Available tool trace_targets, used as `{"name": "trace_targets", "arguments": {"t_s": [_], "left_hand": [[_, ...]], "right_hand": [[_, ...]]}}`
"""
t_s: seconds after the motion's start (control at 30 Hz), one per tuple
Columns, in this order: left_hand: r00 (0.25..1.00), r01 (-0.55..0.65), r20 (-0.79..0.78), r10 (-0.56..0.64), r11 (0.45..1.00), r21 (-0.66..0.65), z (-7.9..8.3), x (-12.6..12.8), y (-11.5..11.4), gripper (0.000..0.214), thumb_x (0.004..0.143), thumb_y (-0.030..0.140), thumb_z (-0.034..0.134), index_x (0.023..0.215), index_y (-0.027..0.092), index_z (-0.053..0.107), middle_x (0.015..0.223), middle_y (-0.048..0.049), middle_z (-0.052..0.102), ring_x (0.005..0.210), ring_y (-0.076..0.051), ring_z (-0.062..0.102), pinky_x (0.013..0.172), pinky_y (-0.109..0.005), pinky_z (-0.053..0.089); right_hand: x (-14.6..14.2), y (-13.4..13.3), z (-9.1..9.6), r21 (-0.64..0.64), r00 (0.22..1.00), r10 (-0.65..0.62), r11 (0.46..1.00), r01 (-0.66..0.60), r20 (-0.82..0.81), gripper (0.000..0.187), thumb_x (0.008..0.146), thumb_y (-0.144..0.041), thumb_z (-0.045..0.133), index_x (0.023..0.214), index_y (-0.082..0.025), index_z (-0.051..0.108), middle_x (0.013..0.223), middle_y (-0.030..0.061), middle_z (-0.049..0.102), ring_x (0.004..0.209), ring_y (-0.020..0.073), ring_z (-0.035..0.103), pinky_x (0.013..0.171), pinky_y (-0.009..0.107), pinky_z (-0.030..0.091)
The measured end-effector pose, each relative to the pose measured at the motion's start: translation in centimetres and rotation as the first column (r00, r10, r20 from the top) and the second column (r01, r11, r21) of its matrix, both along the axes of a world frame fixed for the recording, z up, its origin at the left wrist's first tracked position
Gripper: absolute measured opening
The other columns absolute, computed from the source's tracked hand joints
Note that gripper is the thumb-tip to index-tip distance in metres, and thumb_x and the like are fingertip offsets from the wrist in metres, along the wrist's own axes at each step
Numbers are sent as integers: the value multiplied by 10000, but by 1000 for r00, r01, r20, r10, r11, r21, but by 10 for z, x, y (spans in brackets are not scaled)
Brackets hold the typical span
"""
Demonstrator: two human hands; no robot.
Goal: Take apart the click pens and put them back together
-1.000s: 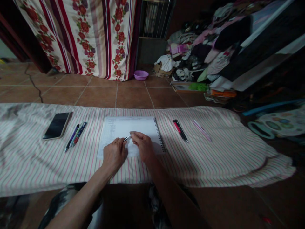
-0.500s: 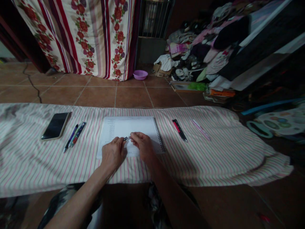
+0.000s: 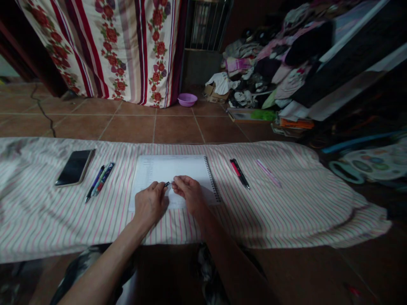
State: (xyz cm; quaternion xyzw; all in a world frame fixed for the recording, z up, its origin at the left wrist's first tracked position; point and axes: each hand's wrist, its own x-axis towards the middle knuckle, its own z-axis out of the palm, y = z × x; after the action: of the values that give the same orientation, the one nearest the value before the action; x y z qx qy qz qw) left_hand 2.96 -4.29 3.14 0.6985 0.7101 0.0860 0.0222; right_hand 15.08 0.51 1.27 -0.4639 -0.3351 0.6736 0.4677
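Pen (image 3: 167,184) pinched in my left grip (image 3: 150,203); right grip (image 3: 191,195) pinched closed, contents unclear; notebook (image 3: 178,164) beneath both, probably steadying them.

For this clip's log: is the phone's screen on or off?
Off, as far as it shows: the phone lies face up on the striped cloth, its glass dark with no lit display visible.

1. My left hand (image 3: 149,202) sits over the notebook's (image 3: 178,164) near left part, knuckles up, fingers curled in.
2. My right hand (image 3: 188,191) is over its near right part, thumb and forefinger pinched, close beside my left fingers.
3. My left forearm (image 3: 116,252) and right forearm (image 3: 227,254) slant inward toward its near edge.
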Motion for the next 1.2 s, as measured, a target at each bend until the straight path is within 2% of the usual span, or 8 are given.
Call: {"name": "trace_targets", "arguments": {"t_s": [0.2, 0.43, 0.57, 0.73, 0.87, 1.1, 1.2], "left_hand": [[1000, 18, 1, -18, 1000, -11, -1, 1, -1, 299, 897, 274, 295, 967, 200, 576, 837, -29, 634, 693, -170, 613, 509, -266, 319], [1000, -17, -4, 17, 1000, -7, -1, 0, 1, 310, 897, 289, 296, 984, 201, 580, 859, -41, 643, 704, -173, 615, 499, -265, 319], [1000, -12, -13, 12, 1000, -6, -1, -1, 1, 304, 897, 288, 303, 978, 202, 583, 840, -41, 640, 692, -169, 613, 498, -256, 316], [1000, 17, -15, -17, 1000, 2, 1, -1, -1, 299, 896, 284, 304, 953, 205, 587, 839, -34, 636, 670, -173, 611, 493, -264, 312], [1000, 27, -16, -27, 1000, -10, 2, 0, -1, 282, 884, 264, 321, 959, 200, 585, 834, -35, 630, 676, -179, 612, 501, -268, 321], [1000, 2, -24, -2, 1000, -1, 1, -2, 0, 295, 890, 272, 311, 966, 203, 588, 841, -42, 640, 675, -179, 613, 497, -276, 314], [1000, 13, -22, -13, 1000, 13, 0, -3, 0, 291, 891, 275, 315, 961, 205, 589, 830, -39, 636, 670, -182, 610, 495, -279, 310]], "right_hand": [[2, 1, -1, 39, 999, -24, 999, 22, 49, 277, 566, -375, 737, 716, -150, 675, 658, 15, 654, 607, 109, 577, 628, 254, 452], [3, -2, 3, -3, 998, 32, 999, -32, -49, 347, 585, -377, 726, 860, -173, 667, 739, 11, 660, 635, 96, 585, 644, 234, 458], [2, -1, 4, 6, 999, 40, 999, -40, -25, 345, 597, -446, 712, 782, -161, 653, 716, 16, 656, 636, 102, 586, 636, 240, 457], [2, 1, 1, 0, 999, 15, 1000, -15, 49, 308, 553, -412, 739, 682, -151, 637, 643, 7, 644, 593, 101, 575, 603, 242, 448], [4, 1, 1, 17, 998, 15, 1000, -16, 62, 286, 563, -384, 737, 718, -155, 666, 659, 13, 657, 618, 112, 592, 618, 245, 439], [7, -1, 4, -5, 996, 86, 996, -86, -29, 337, 609, -375, 717, 880, -184, 658, 749, 16, 674, 672, 115, 623, 639, 232, 461], [6, -1, 4, -21, 997, 70, 997, -71, -26, 329, 610, -419, 716, 813, -170, 648, 723, 17, 668, 651, 108, 616, 628, 230, 470]]}}
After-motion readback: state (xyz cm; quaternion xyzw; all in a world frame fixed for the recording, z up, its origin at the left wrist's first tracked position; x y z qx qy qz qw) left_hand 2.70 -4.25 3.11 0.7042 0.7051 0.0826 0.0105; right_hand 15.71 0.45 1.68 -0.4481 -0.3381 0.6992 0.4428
